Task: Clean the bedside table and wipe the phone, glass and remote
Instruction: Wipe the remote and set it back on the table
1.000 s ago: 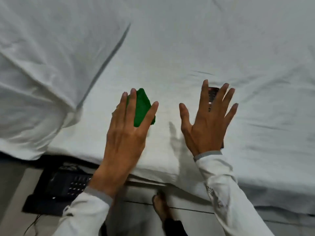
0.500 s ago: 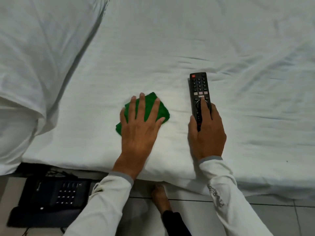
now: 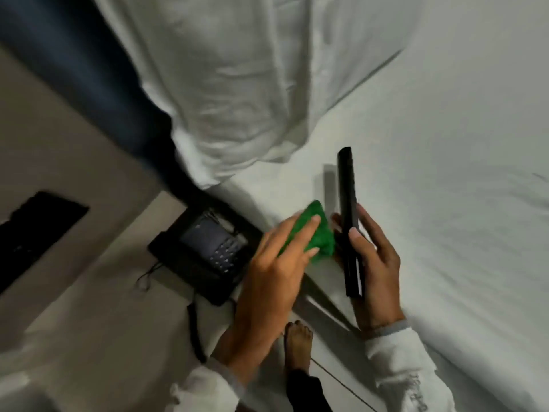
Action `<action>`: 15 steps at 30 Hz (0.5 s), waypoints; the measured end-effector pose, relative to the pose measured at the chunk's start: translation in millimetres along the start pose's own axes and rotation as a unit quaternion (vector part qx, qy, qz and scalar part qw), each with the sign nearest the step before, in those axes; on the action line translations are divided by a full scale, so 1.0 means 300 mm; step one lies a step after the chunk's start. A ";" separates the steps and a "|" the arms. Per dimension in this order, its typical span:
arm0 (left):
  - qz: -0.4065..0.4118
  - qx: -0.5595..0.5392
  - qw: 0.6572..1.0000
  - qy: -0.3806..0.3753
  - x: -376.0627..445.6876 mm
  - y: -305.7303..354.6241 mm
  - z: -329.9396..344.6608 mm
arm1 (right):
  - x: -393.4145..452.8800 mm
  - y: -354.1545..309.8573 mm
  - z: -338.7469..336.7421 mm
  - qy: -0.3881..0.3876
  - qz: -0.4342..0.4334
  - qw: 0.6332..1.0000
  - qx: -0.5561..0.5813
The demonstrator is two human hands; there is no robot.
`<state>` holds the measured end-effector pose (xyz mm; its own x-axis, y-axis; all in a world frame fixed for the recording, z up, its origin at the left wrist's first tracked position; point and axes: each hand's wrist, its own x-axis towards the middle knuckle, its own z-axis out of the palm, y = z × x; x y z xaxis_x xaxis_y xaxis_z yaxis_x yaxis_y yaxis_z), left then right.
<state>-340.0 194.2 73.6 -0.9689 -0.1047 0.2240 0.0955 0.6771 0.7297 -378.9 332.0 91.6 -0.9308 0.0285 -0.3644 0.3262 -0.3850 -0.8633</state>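
Observation:
My right hand [image 3: 374, 263] grips a long black remote [image 3: 348, 200], lifted off the white bed and turned on edge, its top pointing away from me. My left hand [image 3: 273, 263] holds a green cloth [image 3: 319, 236] under its fingers, pressed against the left side of the remote's lower part. A black desk phone [image 3: 208, 248] with a keypad lies on the floor just left of my left hand, its cord trailing toward me. No glass is in view.
The white bed sheet [image 3: 445, 203] fills the right side, with a white pillow [image 3: 237, 84] at the top. A dark flat object [image 3: 32, 233] lies on the pale floor at the far left. My bare foot [image 3: 298, 346] stands beside the bed edge.
My right hand has picked the remote up off the bed and turned it on edge. My left hand has lifted the green cloth to it. The view has swung left.

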 end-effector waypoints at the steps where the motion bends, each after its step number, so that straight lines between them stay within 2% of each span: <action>1: -0.047 -0.010 0.998 0.042 -0.038 -0.047 -0.089 | -0.031 0.040 0.069 -0.039 0.084 0.992 0.085; 4: -0.139 0.004 0.976 0.168 -0.137 -0.177 -0.330 | -0.144 0.192 0.229 -0.139 0.304 0.905 0.264; 7: -0.177 0.039 0.954 0.240 -0.204 -0.276 -0.499 | -0.279 0.348 0.345 -0.170 0.431 0.843 0.272; 9: -0.205 0.104 0.946 0.227 -0.265 -0.343 -0.564 | -0.373 0.427 0.428 -0.191 0.487 0.817 0.245; 11: -0.212 0.119 0.953 0.181 -0.271 -0.355 -0.548 | -0.399 0.465 0.448 -0.208 0.484 0.823 0.211; 12: -0.253 0.127 0.943 0.175 -0.383 -0.381 -0.572 | -0.467 0.528 0.503 -0.227 0.500 0.817 0.176; 15: -0.268 0.125 0.943 0.155 -0.487 -0.358 -0.554 | -0.503 0.591 0.540 -0.192 0.479 0.848 0.123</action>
<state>-170.7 15.7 69.7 -0.7462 -0.6618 0.0728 -0.4826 0.6129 0.6256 -207.3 109.8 50.2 -0.2590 -0.6902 -0.6757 0.9623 -0.2444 -0.1192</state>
